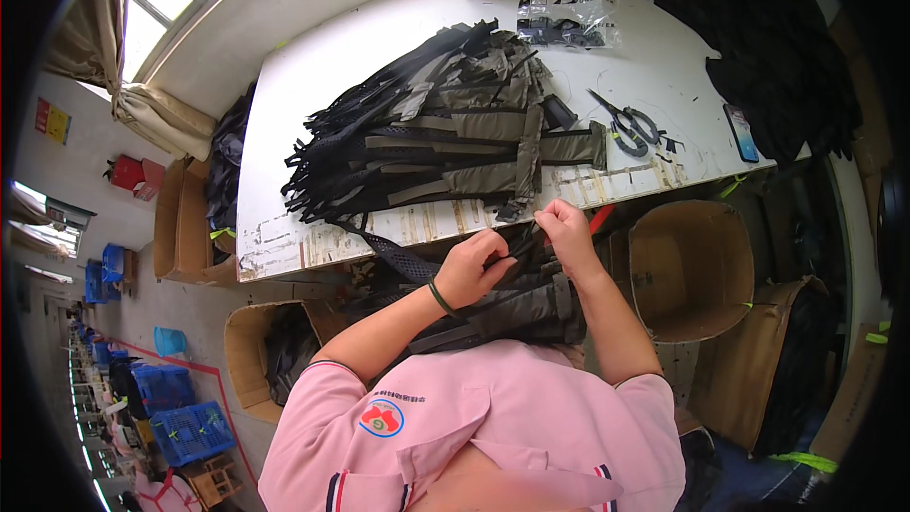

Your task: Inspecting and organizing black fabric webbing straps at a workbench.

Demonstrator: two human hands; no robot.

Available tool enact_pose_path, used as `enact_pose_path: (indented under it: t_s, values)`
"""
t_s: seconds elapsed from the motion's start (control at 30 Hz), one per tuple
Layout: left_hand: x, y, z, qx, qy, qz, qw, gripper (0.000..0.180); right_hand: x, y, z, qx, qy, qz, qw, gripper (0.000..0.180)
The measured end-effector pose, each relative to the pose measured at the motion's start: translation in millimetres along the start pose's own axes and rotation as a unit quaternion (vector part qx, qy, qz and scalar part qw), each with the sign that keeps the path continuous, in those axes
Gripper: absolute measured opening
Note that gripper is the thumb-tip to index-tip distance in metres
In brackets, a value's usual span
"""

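In front of the table's near edge, my left hand (470,268) is closed on a black strap piece with mesh fabric (403,256), part of which hangs to its left. A dark band sits on that wrist. Just right of it, my right hand (569,235) pinches with thumb and finger at the dark material between the hands; the exact part is too small to make out. More black and grey-green strap pieces (507,315) lie on my lap. A large heap of similar strap pieces (445,133) covers the tabletop just beyond my hands.
On the white table (313,66) lie black scissors (626,123), a phone (740,133), a clear bag of black buckles (569,14) and a pile of black fabric (777,47). Cardboard boxes (692,270) stand below its near edge. Blue crates (190,431) stand at the far left.
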State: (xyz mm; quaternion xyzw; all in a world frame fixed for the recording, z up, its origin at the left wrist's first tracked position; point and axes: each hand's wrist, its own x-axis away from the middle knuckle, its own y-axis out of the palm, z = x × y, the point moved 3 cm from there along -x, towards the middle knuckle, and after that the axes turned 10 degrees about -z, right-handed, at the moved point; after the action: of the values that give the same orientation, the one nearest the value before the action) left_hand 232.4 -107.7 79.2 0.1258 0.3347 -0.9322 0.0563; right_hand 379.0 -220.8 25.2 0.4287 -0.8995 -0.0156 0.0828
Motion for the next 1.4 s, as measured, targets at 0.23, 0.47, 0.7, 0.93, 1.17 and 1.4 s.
enact_pose_path:
  t_s: [0.23,0.47,0.7,0.93,1.17,1.4]
  values:
    - [-7.4,-3.7,-10.9,0.085,-0.147,-0.087,0.982,0.015,18.2,28.4,-2.3,-0.156,0.063,-0.095,0.981,0.014]
    - [-6.7,-18.9,-28.8,0.363,-0.142,-0.077,0.918,0.012,31.3,22.6,-9.6,-0.173,0.083,-0.288,0.938,0.015]
    - [-7.2,-19.8,-33.8,0.315,-0.122,-0.023,0.941,0.011,40.7,40.3,-7.0,-0.415,0.096,-0.250,0.870,0.014]
    - [-6.3,-19.3,-18.5,0.233,-0.232,-0.102,0.939,0.027,37.3,28.0,-11.0,0.260,-0.227,-0.033,0.938,0.011]
    - [-3.1,-14.6,-38.7,0.277,-0.295,-0.086,0.910,0.032,34.7,32.0,-27.7,0.066,-0.061,-0.136,0.987,0.030]
    - [7.5,-13.3,-35.1,0.410,-0.329,-0.194,0.829,0.028,32.1,25.2,-29.0,-0.085,-0.004,-0.138,0.987,0.016]
